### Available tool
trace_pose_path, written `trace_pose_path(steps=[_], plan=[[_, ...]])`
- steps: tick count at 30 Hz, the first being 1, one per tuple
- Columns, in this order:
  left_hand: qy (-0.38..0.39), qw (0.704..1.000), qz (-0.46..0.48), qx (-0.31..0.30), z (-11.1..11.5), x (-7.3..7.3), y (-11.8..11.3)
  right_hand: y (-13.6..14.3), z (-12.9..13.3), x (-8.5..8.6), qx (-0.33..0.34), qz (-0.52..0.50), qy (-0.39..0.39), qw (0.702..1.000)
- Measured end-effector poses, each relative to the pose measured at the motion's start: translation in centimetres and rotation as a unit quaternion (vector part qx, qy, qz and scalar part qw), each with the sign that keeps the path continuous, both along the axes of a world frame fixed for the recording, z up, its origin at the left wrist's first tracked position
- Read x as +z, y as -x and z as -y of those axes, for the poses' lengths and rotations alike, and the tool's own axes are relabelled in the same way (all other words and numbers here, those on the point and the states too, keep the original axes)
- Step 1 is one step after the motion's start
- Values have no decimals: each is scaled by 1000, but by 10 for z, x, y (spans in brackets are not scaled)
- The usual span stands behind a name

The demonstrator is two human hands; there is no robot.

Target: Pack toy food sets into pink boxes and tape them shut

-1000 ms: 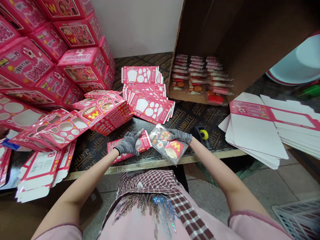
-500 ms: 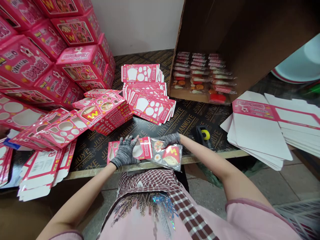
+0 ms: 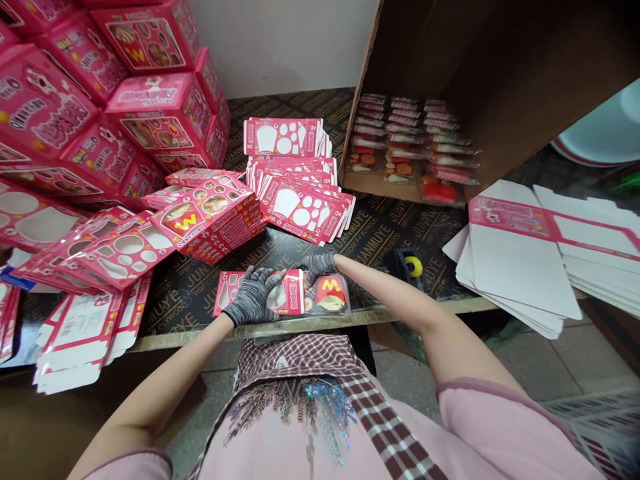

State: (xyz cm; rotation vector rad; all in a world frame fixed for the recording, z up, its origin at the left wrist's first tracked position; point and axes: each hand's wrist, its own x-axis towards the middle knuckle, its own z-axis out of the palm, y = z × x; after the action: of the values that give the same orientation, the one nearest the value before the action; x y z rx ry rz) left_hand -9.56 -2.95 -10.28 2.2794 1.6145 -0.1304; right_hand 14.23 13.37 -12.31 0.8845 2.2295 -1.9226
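A flat pink printed box (image 3: 293, 307) with cut-out windows lies near the table's front edge. My left hand (image 3: 253, 297), in a grey knit glove, spans it from near edge to far edge, fingers spaced over the top. A clear plastic packet (image 3: 331, 295) with a red fries carton picture on it sticks out of the box's right end; its left part is inside or behind the box. My right hand (image 3: 319, 265), gloved too, curls its fingers at the packet's far left corner, close to the box opening. Those fingertips are partly hidden.
Filled pink boxes (image 3: 205, 217) and taller stacked cartons (image 3: 150, 110) stand at left. Flat windowed sleeves (image 3: 305, 210) lie behind my hands. A cardboard carton (image 3: 370, 184) holds rows of packets. A black tape dispenser (image 3: 411, 268) and white-backed box blanks (image 3: 520, 267) are at right.
The packet has gone leftward, with less of it showing past the box's right end. My right hand has shifted left and away from me; my left hand stays on the box.
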Motion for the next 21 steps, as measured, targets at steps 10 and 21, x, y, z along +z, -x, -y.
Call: trace_pose_path(steps=[10, 21], plan=[[5, 1000, -19, 17, -9, -2, -12, -71, 26, -41, -244, -78, -10, 967], [14, 999, -48, -18, -9, 5, -10, -3, 73, -47, -356, -160, 254, 885]])
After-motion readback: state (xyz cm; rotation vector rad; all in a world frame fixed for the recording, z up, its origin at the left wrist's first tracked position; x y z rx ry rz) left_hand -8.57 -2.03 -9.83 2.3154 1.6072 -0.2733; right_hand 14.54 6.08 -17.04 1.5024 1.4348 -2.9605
